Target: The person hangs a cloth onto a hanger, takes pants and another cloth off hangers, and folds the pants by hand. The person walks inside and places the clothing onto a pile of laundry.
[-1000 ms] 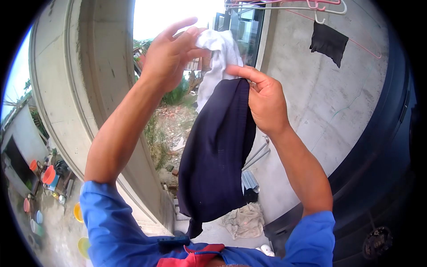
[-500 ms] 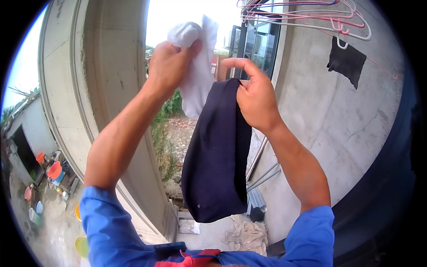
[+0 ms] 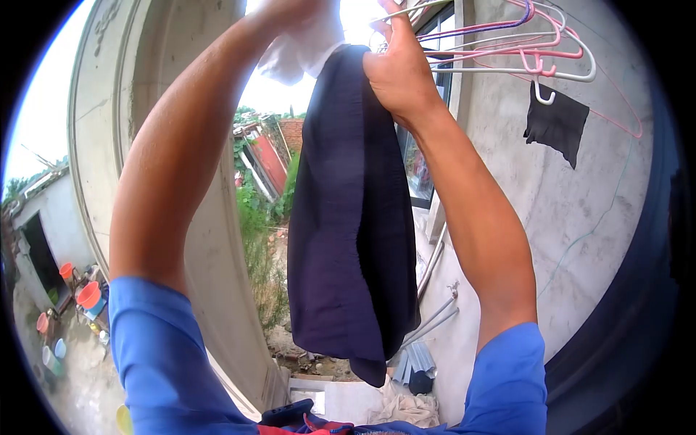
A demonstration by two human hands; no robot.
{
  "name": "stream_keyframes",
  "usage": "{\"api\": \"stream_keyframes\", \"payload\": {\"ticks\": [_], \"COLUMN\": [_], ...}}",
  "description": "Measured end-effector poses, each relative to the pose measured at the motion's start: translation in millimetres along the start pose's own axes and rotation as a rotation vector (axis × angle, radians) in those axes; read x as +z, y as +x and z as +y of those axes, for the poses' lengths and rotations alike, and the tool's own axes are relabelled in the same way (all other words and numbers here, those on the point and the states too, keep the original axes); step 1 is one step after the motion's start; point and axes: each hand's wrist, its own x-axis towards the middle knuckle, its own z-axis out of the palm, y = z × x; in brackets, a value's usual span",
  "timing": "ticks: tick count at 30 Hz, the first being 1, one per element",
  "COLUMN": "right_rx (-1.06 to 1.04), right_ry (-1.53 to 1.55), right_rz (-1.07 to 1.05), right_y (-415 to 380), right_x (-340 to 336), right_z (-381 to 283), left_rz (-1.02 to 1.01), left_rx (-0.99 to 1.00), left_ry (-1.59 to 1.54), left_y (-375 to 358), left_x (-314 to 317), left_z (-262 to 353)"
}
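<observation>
My right hand (image 3: 402, 69) is raised at the top centre, closed on the upper edge of a dark navy cloth (image 3: 337, 210) that hangs down in front of me. Its raised fingers reach the left end of the hangers (image 3: 500, 52). My left hand (image 3: 293, 13), partly cut off by the top edge, is near a white cloth (image 3: 284, 58) that hangs beside the dark one. The fingers of that hand are mostly hidden.
A black cloth (image 3: 557, 122) hangs by the grey wall (image 3: 507, 217) at the right. A pale pillar (image 3: 163, 109) stands at the left. Orange basins (image 3: 89, 295) lie outside at the lower left. Crumpled beige cloth (image 3: 407, 407) lies below.
Both hands have moved up, lifting the dark and white cloths. My right hand has come to the hangers. The view has shifted slightly.
</observation>
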Motion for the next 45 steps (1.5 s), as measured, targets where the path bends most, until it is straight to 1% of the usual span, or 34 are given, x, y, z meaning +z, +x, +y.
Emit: {"api": "stream_keyframes", "payload": {"ticks": [1, 2, 4, 5, 6, 8, 10, 11, 12, 13, 14, 16, 18, 20, 21, 22, 23, 24, 26, 27, 29, 30, 32, 34, 35, 36, 38, 39, 40, 41, 42, 43, 44, 45], "right_rx": [-0.117, -0.118, 0.379, 0.467, 0.466, 0.325, 0.376, 0.426, 0.429, 0.498, 0.566, 0.567, 0.669, 0.617, 0.519, 0.419, 0.452, 0.453, 0.465, 0.421, 0.405, 0.385, 0.356, 0.349, 0.329, 0.329, 0.272, 0.224, 0.227, 0.353, 0.476, 0.409, 0.404, 0.445], "right_ry": [0.048, 0.051, 0.334, 0.394, 0.393, 0.284, 0.306, 0.327, 0.324, 0.408, 0.492, 0.528, 0.579, 0.553, 0.389, 0.226, 0.148, 0.148, 0.296, 0.323, 0.237, 0.152, 0.140, 0.210, 0.117, 0.119, 0.041, 0.054, 0.054, 0.046, 0.039, 0.008, 0.008, 0.039], "right_rz": [-0.013, -0.016, -0.118, -0.121, -0.121, -0.153, -0.108, -0.061, -0.060, -0.046, -0.029, -0.013, -0.023, 0.007, 0.002, -0.003, -0.027, -0.027, 0.058, 0.144, 0.137, 0.128, 0.147, 0.091, 0.096, 0.097, 0.085, 0.140, 0.138, 0.081, 0.023, 0.056, 0.055, 0.038], "right_y": [3, -2, -4, -4, -5, -9, -13, -13, -11, -11, -11, -16, -23, -24, -25, -26, -26, -21, -15, -19, -22, -21, -15, -15, -15, -13, -7, -6, -9, -11, -11, -16, -20, -25], "right_x": [4, 3, -15, -17, -17, -16, -19, -21, -26, -31, -36, -45, -55, -61, -64, -67, -72, -74, -74, -65, -67, -68, -62, -58, -56, -53, -49, -42, -42, -43, -44, -42, -40, -39], "right_z": [-1, -2, -42, -51, -49, -41, -40, -41, -40, -39, -38, -39, -49, -61, -62, -65, -67, -73, -83, -72, -59, -54, -47, -55, -60, -61, -61, -48, -48, -49, -51, -52, -56, -59], "left_rz": [-0.128, -0.197, -0.264, -0.262, -0.288, -0.317, -0.488, -0.490, -0.561, -0.621, -0.627, -0.487, -0.468, -0.424, -0.364, -0.364, -0.391, -0.418, -0.460, -0.454, -0.458, -0.455, -0.492, -0.479, -0.465, -0.464, -0.359, -0.361, -0.426, -0.489, -0.487, -0.437, -0.381, -0.378], "left_rx": [-0.007, -0.068, -0.051, -0.050, -0.069, -0.088, -0.075, -0.074, -0.099, -0.123, -0.121, -0.125, -0.141, -0.186, -0.202, -0.201, -0.149, -0.098, -0.095, -0.105, -0.136, -0.139, -0.172, -0.170, -0.168, -0.169, -0.303, -0.307, -0.270, -0.232, -0.233, -0.227, -0.217, -0.217], "left_ry": [0.066, 0.037, -0.016, -0.015, 0.011, 0.037, -0.097, -0.099, -0.509, -0.921, -0.922, -0.863, -0.772, -0.596, -0.462, -0.461, -0.450, -0.438, -0.392, -0.358, -0.250, -0.245, -0.399, -0.474, -0.551, -0.549, -0.668, -0.668, -0.712, -0.755, -0.755, -0.475, -0.195, -0.196], "left_y": [2, 1, -3, -3, -3, -5, -7, -6, -3, -3, -3, -6, -8, -16, -19, -20, -21, -20, -14, -15, -13, -15, -15, -28, -32, -31, -29, -25, -19, -14, -17, -19, -21, -16], "left_x": [9, 16, 13, 10, 8, 3, -3, -4, -2, 0, 3, 7, 10, 12, 12, 11, 11, 9, 4, 3, 1, -2, -10, -9, -8, -8, -11, -9, -8, -7, -9, -12, -16, -16], "left_z": [0, -1, -7, -8, -7, -5, -2, -7, -17, -23, -28, -25, -12, 5, 16, 24, 30, 34, 36, 37, 34, 33, 29, 30, 30, 30, 30, 22, 10, -2, 1, 4, 9, 3]}}
